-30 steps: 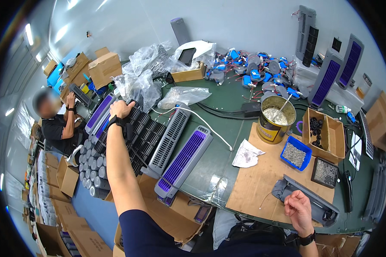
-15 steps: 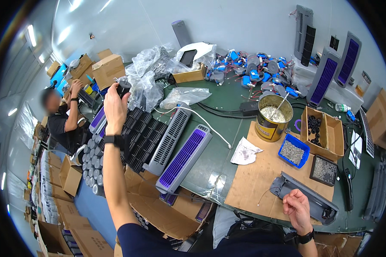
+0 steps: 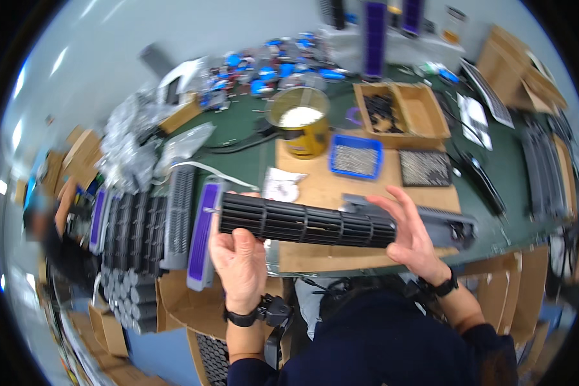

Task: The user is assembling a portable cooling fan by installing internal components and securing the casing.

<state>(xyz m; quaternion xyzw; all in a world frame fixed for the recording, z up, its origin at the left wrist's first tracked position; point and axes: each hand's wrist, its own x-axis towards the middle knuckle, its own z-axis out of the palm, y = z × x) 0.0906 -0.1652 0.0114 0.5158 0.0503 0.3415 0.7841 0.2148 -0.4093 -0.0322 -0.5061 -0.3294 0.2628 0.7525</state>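
Observation:
A black ribbed cylindrical fan wheel (image 3: 309,222) lies level across the front of me, above the worktable. My left hand (image 3: 239,264) is closed round its left end, thumb on the near side. At the other end my right hand (image 3: 415,238) is open, its fingers spread and curved around the tip; whether they touch it I cannot tell. Behind the wheel, partly hidden by it and my right hand, a grey fan housing (image 3: 441,226) rests on a cardboard sheet (image 3: 315,257).
Beyond are a yellow tin (image 3: 305,141) of white paste, a blue tray (image 3: 357,157) of small metal parts, a dark parts tray (image 3: 426,168) and a divided cardboard box (image 3: 424,112). More black fan wheels (image 3: 132,225) and a purple-grilled fan (image 3: 202,235) lie left. An electric screwdriver (image 3: 482,183) lies right.
My left hand has come from the far left to the middle, and the fan wheel is now held in it. My right hand has risen from the grey housing and its fingers have spread.

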